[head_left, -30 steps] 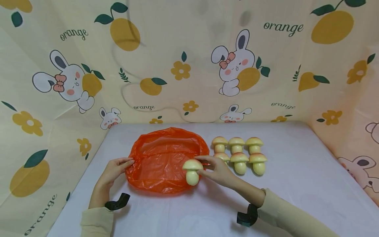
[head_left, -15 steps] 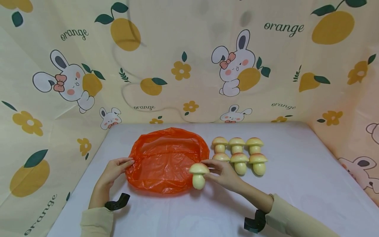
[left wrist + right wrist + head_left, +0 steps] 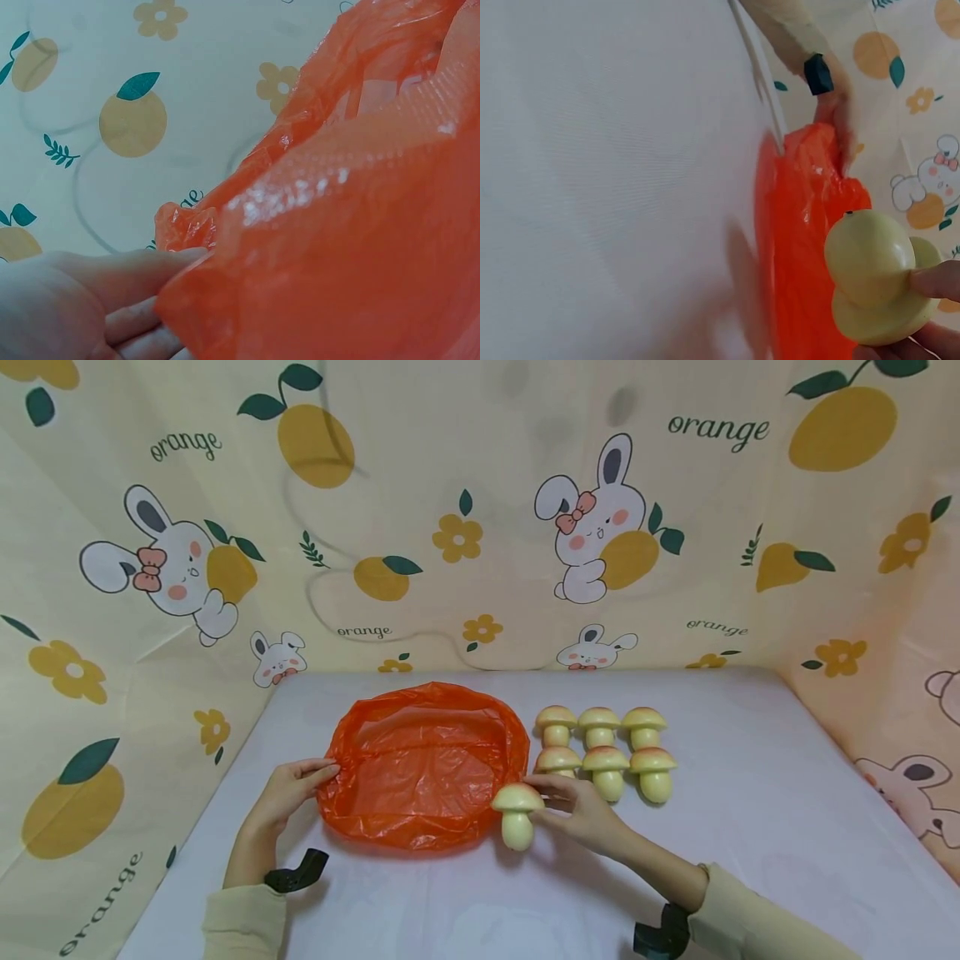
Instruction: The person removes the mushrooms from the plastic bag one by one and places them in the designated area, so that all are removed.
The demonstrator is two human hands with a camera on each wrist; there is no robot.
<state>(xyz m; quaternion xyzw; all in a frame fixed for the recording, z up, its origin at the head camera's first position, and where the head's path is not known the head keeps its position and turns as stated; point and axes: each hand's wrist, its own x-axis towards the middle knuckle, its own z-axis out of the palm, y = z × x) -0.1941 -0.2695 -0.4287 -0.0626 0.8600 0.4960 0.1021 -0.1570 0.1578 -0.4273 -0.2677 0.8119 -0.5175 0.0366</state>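
Note:
An orange-red plastic bag (image 3: 420, 835) stands with its mouth spread wide on the table. My left hand (image 3: 287, 792) is at the bag's left rim; in the left wrist view its thumb and fingers (image 3: 142, 274) pinch the plastic edge. My right hand (image 3: 583, 814) grips a pale yellow toy mushroom (image 3: 517, 818) by its cap, stem pointing down, just off the bag's lower right side. In the right wrist view the mushroom (image 3: 870, 259) shows its rounded stem end, with the thumb on it. Several like mushrooms (image 3: 606, 762) lie in two rows beyond the right hand.
A white table surface (image 3: 750, 793) spreads out under everything. Behind and at the sides hangs a cream cloth (image 3: 420, 460) printed with rabbits and oranges. A black wrist camera mount (image 3: 297, 870) sits on the left wrist, another (image 3: 663, 933) on the right.
My right hand has drawn the mushroom right and toward me, from over the bag's right edge to beside it. The left hand stays on the rim.

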